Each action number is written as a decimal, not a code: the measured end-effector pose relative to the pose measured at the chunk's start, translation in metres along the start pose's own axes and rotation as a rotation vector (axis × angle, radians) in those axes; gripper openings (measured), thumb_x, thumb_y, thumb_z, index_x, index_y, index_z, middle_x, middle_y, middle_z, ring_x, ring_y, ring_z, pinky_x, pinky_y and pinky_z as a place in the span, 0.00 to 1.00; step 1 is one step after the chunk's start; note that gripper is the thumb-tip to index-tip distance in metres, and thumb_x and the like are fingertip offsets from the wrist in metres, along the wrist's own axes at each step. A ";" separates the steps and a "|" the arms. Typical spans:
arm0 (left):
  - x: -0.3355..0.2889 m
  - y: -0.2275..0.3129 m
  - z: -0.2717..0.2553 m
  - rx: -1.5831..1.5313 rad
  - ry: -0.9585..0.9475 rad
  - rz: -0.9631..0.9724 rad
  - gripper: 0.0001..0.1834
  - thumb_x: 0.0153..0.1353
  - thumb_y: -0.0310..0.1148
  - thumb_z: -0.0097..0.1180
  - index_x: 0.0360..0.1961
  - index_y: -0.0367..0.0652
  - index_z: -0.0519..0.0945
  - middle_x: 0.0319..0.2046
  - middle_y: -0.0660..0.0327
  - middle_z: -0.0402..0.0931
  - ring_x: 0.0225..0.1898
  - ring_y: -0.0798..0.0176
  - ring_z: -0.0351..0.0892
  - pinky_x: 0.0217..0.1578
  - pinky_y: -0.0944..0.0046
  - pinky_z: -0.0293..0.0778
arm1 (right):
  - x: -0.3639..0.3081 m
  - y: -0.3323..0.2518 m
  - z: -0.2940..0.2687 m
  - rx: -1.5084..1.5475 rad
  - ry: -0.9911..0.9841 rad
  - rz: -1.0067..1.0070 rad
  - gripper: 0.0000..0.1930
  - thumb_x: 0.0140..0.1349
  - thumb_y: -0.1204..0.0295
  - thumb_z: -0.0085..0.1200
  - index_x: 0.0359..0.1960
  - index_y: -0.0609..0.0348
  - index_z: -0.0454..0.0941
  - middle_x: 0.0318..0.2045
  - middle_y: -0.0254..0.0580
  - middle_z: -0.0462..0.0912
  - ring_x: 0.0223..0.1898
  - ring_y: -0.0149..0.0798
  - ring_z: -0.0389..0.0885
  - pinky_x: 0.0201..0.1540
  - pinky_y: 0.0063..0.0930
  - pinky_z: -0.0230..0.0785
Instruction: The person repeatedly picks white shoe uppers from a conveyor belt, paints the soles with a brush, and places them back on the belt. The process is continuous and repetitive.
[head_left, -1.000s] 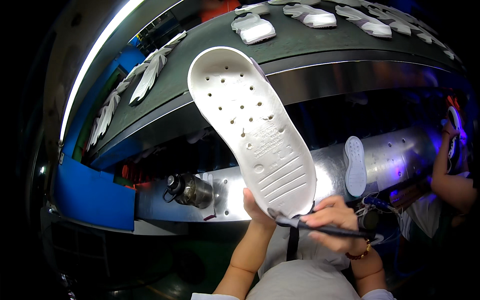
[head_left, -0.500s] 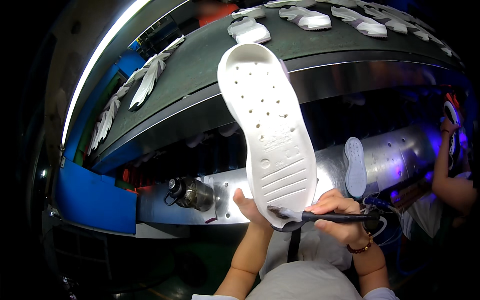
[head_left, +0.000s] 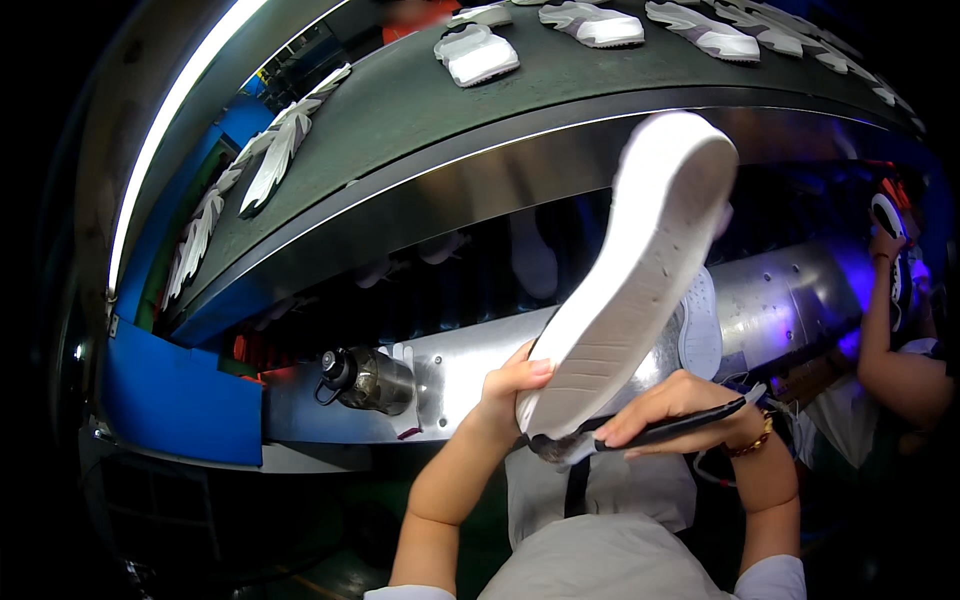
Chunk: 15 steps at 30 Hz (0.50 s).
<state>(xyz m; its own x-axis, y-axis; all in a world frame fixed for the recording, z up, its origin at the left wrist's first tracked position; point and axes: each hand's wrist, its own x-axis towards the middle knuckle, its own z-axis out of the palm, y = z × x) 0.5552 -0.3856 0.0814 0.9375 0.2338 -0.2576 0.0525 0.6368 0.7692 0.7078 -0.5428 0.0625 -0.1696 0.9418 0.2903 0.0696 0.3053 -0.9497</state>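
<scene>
A white shoe sole [head_left: 635, 285] stands tilted in front of me, its inner face with small holes and ridges turned partly to the right. My left hand [head_left: 508, 390] grips its lower end, thumb along the left edge, other fingers hidden behind. In my right hand [head_left: 690, 412] is a black-handled brush [head_left: 655, 432]. Its dark bristles touch or lie very close to the bottom end of the sole; contact is hard to make out.
Behind runs a dark green conveyor belt [head_left: 400, 140] carrying several white shoes [head_left: 475, 55]. On the metal shelf [head_left: 455, 385] below are a dark bottle [head_left: 370, 380] and another white sole [head_left: 702, 330]. At far right, another person's arm [head_left: 880, 310] holds a shoe.
The sole has turned and tipped over to the right, showing more of its side. My left thumb now presses on its edge, and the brush has moved down to the sole's bottom end.
</scene>
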 end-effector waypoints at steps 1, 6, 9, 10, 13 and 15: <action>0.001 0.004 0.001 -0.007 -0.033 -0.052 0.32 0.45 0.39 0.50 0.51 0.30 0.64 0.39 0.51 0.72 0.41 0.62 0.74 0.42 0.68 0.69 | 0.000 -0.002 -0.004 -0.013 -0.073 -0.007 0.10 0.48 0.74 0.59 0.33 0.62 0.78 0.35 0.47 0.80 0.38 0.40 0.80 0.41 0.27 0.72; 0.008 0.003 0.003 0.098 -0.047 -0.220 0.27 0.51 0.41 0.49 0.47 0.29 0.68 0.37 0.50 0.74 0.35 0.63 0.76 0.35 0.69 0.72 | -0.002 -0.006 -0.007 -0.073 0.089 -0.028 0.08 0.49 0.74 0.58 0.32 0.61 0.78 0.33 0.43 0.81 0.38 0.38 0.79 0.42 0.26 0.71; 0.010 0.001 0.002 0.124 -0.016 -0.317 0.25 0.55 0.42 0.46 0.45 0.29 0.70 0.35 0.49 0.75 0.32 0.62 0.77 0.31 0.69 0.73 | -0.004 -0.002 -0.009 -0.119 -0.072 -0.021 0.09 0.47 0.76 0.59 0.32 0.61 0.78 0.34 0.43 0.81 0.38 0.39 0.80 0.42 0.27 0.71; 0.010 0.000 0.000 0.113 -0.028 -0.345 0.25 0.55 0.43 0.47 0.45 0.29 0.70 0.35 0.49 0.75 0.32 0.62 0.77 0.32 0.68 0.73 | -0.005 -0.003 -0.012 -0.137 -0.121 -0.034 0.09 0.47 0.76 0.60 0.32 0.62 0.78 0.35 0.43 0.81 0.38 0.39 0.80 0.42 0.28 0.72; 0.010 0.001 -0.010 0.086 -0.089 -0.416 0.26 0.55 0.44 0.47 0.46 0.29 0.70 0.37 0.48 0.74 0.33 0.60 0.77 0.34 0.67 0.73 | -0.007 -0.008 -0.018 -0.179 -0.060 -0.097 0.09 0.48 0.75 0.58 0.33 0.59 0.78 0.34 0.41 0.81 0.37 0.39 0.79 0.41 0.26 0.71; 0.007 0.006 0.001 0.100 -0.005 -0.448 0.27 0.55 0.44 0.47 0.46 0.29 0.69 0.38 0.47 0.73 0.34 0.60 0.77 0.34 0.66 0.73 | -0.006 -0.009 -0.018 -0.228 -0.045 -0.030 0.08 0.49 0.74 0.56 0.33 0.59 0.78 0.34 0.40 0.81 0.37 0.39 0.79 0.40 0.26 0.70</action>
<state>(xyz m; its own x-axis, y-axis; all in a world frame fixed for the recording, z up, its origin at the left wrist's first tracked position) 0.5629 -0.3809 0.0844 0.8161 -0.0519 -0.5755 0.4861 0.6002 0.6352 0.7262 -0.5486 0.0718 -0.2184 0.9262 0.3074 0.2836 0.3616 -0.8881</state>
